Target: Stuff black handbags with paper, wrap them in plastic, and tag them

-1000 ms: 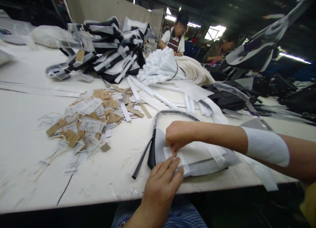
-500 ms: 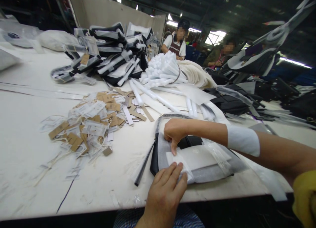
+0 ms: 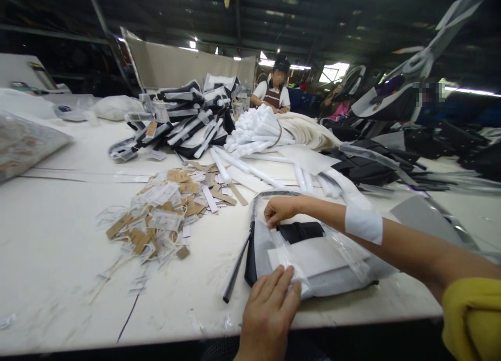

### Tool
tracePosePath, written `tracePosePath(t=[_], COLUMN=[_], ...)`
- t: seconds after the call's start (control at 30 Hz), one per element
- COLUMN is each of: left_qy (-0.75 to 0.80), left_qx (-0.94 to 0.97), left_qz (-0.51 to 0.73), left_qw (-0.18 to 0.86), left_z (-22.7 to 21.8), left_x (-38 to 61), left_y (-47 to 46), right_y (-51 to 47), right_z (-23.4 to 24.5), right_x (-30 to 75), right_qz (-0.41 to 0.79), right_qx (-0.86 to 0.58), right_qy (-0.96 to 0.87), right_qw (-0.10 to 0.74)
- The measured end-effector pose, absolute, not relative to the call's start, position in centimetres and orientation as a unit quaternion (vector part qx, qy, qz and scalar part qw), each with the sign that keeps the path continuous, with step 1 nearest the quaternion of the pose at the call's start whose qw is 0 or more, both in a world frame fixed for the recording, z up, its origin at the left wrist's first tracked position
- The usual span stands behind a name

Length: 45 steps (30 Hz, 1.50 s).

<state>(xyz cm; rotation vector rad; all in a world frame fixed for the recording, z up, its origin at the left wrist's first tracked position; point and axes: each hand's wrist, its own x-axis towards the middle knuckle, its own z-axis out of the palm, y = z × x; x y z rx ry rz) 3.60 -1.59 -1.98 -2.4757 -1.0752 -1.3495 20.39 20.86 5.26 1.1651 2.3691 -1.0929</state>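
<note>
The grey bag (image 3: 344, 281) lies at the near edge of the white surface (image 3: 58, 236), left hand (image 3: 270, 309) flat on it with grip spread wide, right hand (image 3: 278, 211) with grip pinched narrow on its clear wrap (image 3: 341, 243) at the far corner.

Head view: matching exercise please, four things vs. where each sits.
1 left hand
2 right hand
3 tag pile
4 white rolls

A far down the table, before a seated person
B on the near corner of the bag
C loose, left of the bag
D at the bag's far edge, by the strap

Pairs: 1-B, 2-D, 3-C, 4-A
</note>
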Motion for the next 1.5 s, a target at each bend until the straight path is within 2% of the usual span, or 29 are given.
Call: tracePosePath(t=[0.1,0.17,0.33,0.67,0.93,1.07,1.2,1.3,1.4,1.5], left_qy=[-0.350,-0.346,-0.348,-0.347,-0.331,-0.327,-0.328,-0.327,-0.326,-0.331], left_qx=[-0.821,-0.822,-0.829,-0.835,-0.843,-0.855,-0.861,-0.858,-0.850,-0.843], left_qz=[-0.445,-0.445,-0.431,-0.421,-0.417,-0.395,-0.381,-0.389,-0.407,-0.417], left_qw=[0.074,0.079,0.070,0.064,0.073,0.074,0.075,0.074,0.075,0.076], left_z=[-1.9,-1.9,-1.9,-2.3,-2.2,-2.4,-2.7,-2.5,-2.3,-2.3], left_x=[3.6,3.5,3.4,3.4,3.4,3.1,2.9,3.0,3.3,3.5], left_y=[-1.7,-1.7,-1.6,-1.7,-1.7,-1.9,-2.1,-2.0,-2.0,-2.0], right_y=[17.5,14.7,10.7,13.2,14.2,13.1,12.6,14.0,15.5,16.0], right_z=[6.8,7.5,6.8,4.6,4.2,5.4,5.7,5.4,4.7,3.8], right_x=[21.2,21.7,22.3,22.3,23.0,23.6,23.2,22.7,22.3,22.2], right_qz=[-0.331,-0.306,-0.243,-0.231,-0.344,-0.358,-0.345,-0.406,-0.458,-0.458], right_qx=[0.428,0.429,0.452,0.413,0.440,0.424,0.470,0.501,0.516,0.538], right_qy=[0.839,0.849,0.857,0.880,0.829,0.832,0.812,0.762,0.721,0.707], right_qw=[0.054,0.028,0.051,0.037,-0.019,0.002,0.037,0.061,0.057,0.035])
